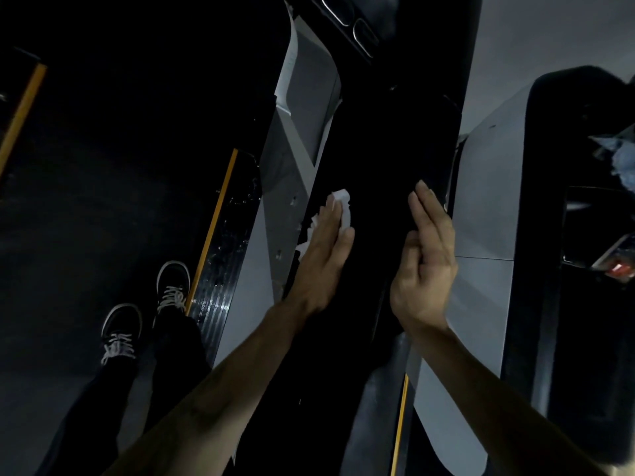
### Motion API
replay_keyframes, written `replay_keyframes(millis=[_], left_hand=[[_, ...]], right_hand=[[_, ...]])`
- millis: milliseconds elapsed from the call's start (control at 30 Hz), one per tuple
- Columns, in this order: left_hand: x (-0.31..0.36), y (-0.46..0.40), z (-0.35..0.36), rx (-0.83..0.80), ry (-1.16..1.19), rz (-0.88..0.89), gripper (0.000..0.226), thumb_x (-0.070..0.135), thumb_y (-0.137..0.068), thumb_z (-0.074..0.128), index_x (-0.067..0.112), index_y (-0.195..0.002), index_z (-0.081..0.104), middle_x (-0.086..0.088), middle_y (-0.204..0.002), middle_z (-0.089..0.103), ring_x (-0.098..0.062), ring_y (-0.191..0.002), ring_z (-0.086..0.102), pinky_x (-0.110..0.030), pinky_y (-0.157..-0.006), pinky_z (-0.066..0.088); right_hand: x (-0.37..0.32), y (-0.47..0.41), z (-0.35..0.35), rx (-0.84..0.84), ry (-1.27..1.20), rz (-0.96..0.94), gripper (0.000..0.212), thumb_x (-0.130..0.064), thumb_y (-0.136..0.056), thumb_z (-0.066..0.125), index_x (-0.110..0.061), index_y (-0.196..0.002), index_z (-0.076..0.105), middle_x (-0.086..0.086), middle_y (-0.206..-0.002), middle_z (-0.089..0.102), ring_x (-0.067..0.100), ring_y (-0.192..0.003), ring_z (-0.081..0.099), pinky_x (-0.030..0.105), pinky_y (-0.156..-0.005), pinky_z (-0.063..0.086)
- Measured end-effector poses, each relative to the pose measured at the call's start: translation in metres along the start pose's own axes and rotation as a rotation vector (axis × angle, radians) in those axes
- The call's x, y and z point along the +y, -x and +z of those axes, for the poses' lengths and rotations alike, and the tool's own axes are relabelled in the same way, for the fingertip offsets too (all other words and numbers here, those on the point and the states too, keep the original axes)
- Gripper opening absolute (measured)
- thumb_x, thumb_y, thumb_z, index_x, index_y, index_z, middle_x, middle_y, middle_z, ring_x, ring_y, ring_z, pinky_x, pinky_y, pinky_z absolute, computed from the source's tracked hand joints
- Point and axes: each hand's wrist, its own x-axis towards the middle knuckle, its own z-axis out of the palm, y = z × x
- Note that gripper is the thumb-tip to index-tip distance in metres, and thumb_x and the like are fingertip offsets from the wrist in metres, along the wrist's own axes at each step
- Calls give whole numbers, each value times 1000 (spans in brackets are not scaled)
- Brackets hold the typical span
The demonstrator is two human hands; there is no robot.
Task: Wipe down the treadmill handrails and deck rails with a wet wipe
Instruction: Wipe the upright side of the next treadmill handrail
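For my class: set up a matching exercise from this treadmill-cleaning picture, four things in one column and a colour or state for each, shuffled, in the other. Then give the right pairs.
Column 1
1. wet wipe
2. left hand
3. right hand
4. stripe along the deck rail

Column 2
A. yellow
B. white, crumpled
C. empty, raised on edge beside the black handrail
D. flat, pressing the wipe onto the handrail

Pairs: 1-B, 2-D, 3-C, 4-A
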Motion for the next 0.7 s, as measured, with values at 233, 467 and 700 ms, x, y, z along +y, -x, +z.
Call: replay_keyframes(millis=[233,467,700], left_hand=[[16,-53,-10,-73,12,-8,60,45,-112,28,29,-165,5,16,-171,-5,0,-156,-7,-40,-130,-1],[-18,-35,-26,-58,65,-124,57,37,-113,28,27,-165,6,12,-172,-1,-1,-155,1,-36,-130,5],[-2,-13,-7,-41,17,13,59,44,-111,34,34,-164,11,25,-169,-1,8,-153,-4,-12,-121,-5]], right_hand=[[-4,-1,1,-10,16,8,55,1,-96,35,-1,-150,46,6,-159,42,23,-152,32,37,-125,25],[-10,-3,-1,-97,61,-8,55,0,-96,35,0,-149,46,12,-163,34,25,-156,22,42,-127,21],[-5,-19,-6,-198,186,-60,52,-17,-100,54,-3,-149,47,7,-167,26,26,-158,16,64,-122,20]])
